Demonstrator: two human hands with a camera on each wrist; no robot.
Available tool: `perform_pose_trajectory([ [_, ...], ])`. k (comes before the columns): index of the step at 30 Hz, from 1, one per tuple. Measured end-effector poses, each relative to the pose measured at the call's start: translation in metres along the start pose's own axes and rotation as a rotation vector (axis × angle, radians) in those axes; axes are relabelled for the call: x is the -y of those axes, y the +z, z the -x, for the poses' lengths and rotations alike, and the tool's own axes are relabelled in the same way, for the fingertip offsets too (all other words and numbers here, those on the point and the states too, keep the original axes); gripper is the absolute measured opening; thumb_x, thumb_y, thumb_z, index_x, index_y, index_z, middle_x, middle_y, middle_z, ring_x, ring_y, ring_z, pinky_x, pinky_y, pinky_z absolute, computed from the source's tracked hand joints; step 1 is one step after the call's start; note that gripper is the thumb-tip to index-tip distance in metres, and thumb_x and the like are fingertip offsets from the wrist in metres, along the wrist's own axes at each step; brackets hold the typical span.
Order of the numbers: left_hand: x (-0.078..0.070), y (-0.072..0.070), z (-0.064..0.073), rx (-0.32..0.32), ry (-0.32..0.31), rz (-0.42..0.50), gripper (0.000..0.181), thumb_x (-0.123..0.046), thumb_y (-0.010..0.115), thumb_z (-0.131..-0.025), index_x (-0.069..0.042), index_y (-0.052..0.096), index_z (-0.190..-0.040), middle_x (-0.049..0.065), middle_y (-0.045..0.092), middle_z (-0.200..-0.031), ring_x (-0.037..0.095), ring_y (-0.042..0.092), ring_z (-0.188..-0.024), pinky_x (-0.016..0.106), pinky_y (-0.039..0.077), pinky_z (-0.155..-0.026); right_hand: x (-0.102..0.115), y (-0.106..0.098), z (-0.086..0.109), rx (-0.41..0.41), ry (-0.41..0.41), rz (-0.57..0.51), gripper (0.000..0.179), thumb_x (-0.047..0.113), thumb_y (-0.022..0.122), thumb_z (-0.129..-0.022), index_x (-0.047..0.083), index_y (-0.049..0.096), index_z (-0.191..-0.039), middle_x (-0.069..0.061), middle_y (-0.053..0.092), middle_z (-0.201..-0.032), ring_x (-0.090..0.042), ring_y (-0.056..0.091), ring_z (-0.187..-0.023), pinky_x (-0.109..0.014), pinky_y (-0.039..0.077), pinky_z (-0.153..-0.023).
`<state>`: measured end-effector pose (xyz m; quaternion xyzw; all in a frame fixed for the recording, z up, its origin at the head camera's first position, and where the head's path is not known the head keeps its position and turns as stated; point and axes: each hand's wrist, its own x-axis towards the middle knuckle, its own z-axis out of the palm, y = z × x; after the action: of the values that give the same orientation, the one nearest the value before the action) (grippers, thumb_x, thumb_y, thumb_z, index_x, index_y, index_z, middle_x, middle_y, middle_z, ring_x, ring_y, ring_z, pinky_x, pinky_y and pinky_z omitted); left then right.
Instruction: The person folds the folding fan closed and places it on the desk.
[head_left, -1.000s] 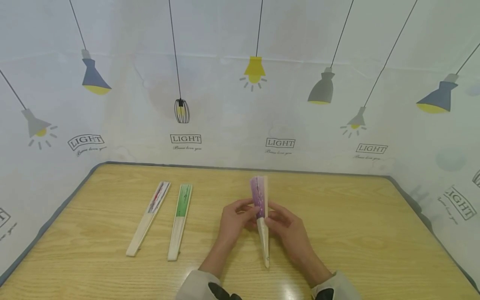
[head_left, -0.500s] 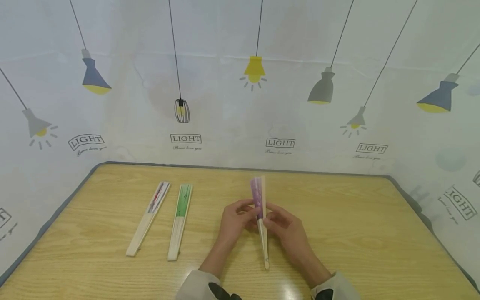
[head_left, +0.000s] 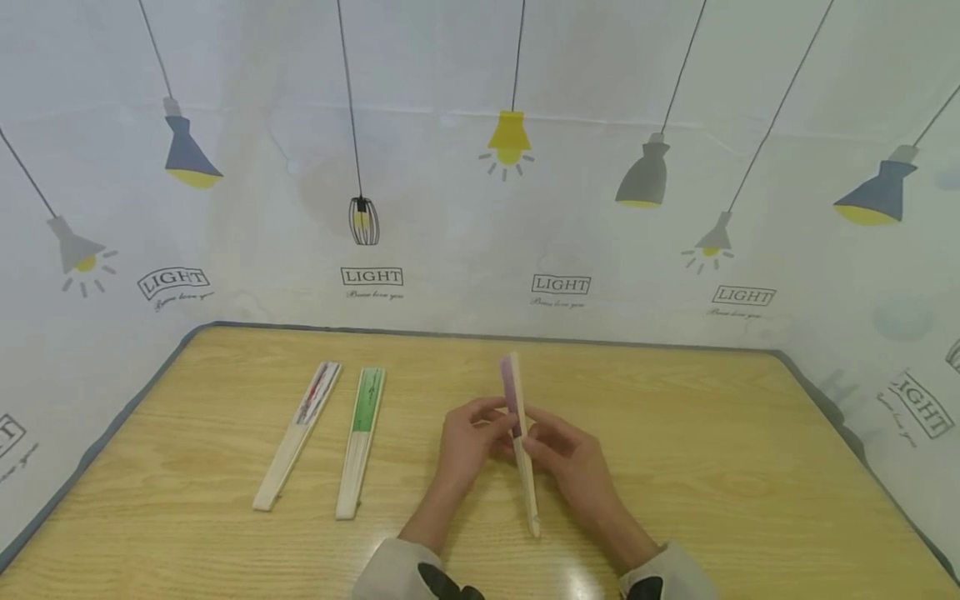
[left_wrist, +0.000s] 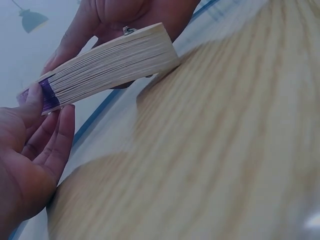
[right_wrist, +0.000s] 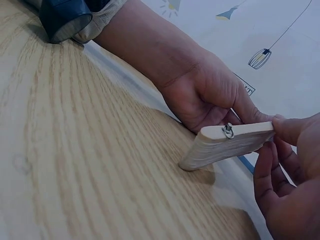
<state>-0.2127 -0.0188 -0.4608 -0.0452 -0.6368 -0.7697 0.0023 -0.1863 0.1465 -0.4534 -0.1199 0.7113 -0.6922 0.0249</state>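
A purple folding fan (head_left: 525,467) with pale wooden ribs stands between both hands, folded nearly flat, its narrow pivot end toward me. My left hand (head_left: 468,437) pinches it from the left, thumb on the purple part. From the other side my right hand (head_left: 573,458) pinches it between thumb and fingers. In the left wrist view the stacked ribs (left_wrist: 110,67) lie close together. The right wrist view shows a metal ring (right_wrist: 228,131) at the pivot end, close above the table.
Left of the hands, a folded green fan (head_left: 363,442) lies on the wooden table (head_left: 735,467). Beside it lies a folded fan with a white and red pattern (head_left: 298,437). A pale lamp-print sheet (head_left: 450,208) rises behind the table and at its sides.
The purple fan's slightly spread leaves have come together into a narrow stack. My right hand has shifted a little left, while the left hand stays nearly in place.
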Motion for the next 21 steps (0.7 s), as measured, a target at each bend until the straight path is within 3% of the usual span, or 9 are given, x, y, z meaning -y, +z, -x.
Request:
perform_pose_trajectory([
  [4, -0.001, 0.001, 0.000, -0.022, 0.010, -0.004, 0.033, -0.006, 0.073, -0.084, 0.005, 0.065, -0.114, 0.016, 0.065, -0.085, 0.019, 0.066, -0.063, 0.041, 0.061, -0.064, 0.000, -0.001, -0.001, -0.025, -0.036, 0.055, 0.042, 0.016, 0.069, -0.089, 0.011, 0.060, -0.130, -0.014, 0.063, -0.102, -0.022, 0.062, -0.098, -0.031, 0.055, -0.084],
  [9, -0.002, 0.000, 0.000, -0.060, 0.029, -0.058, 0.035, -0.006, 0.074, -0.083, 0.004, 0.065, -0.115, 0.015, 0.065, -0.092, 0.019, 0.066, -0.079, 0.035, 0.060, -0.071, 0.002, 0.001, -0.001, -0.071, -0.089, 0.126, 0.040, 0.015, 0.069, -0.089, 0.014, 0.061, -0.128, -0.011, 0.060, -0.108, -0.028, 0.060, -0.100, -0.028, 0.054, -0.084],
  [16, -0.007, -0.010, -0.002, -0.079, -0.006, -0.147, 0.032, -0.007, 0.075, -0.082, -0.002, 0.069, -0.113, 0.013, 0.068, -0.096, 0.023, 0.066, -0.086, 0.031, 0.058, -0.074, 0.001, 0.009, -0.003, -0.071, -0.109, 0.089, 0.043, 0.007, 0.069, -0.088, 0.009, 0.059, -0.129, -0.011, 0.060, -0.118, -0.031, 0.060, -0.099, -0.033, 0.056, -0.083],
  [21, -0.017, -0.019, -0.004, -0.096, -0.058, -0.167, 0.032, -0.003, 0.075, -0.081, 0.001, 0.068, -0.112, 0.015, 0.067, -0.093, 0.022, 0.065, -0.083, 0.032, 0.059, -0.073, 0.000, 0.022, -0.006, -0.071, -0.086, 0.030, 0.043, 0.003, 0.069, -0.087, 0.005, 0.059, -0.128, -0.014, 0.060, -0.119, -0.029, 0.061, -0.097, -0.032, 0.058, -0.079],
])
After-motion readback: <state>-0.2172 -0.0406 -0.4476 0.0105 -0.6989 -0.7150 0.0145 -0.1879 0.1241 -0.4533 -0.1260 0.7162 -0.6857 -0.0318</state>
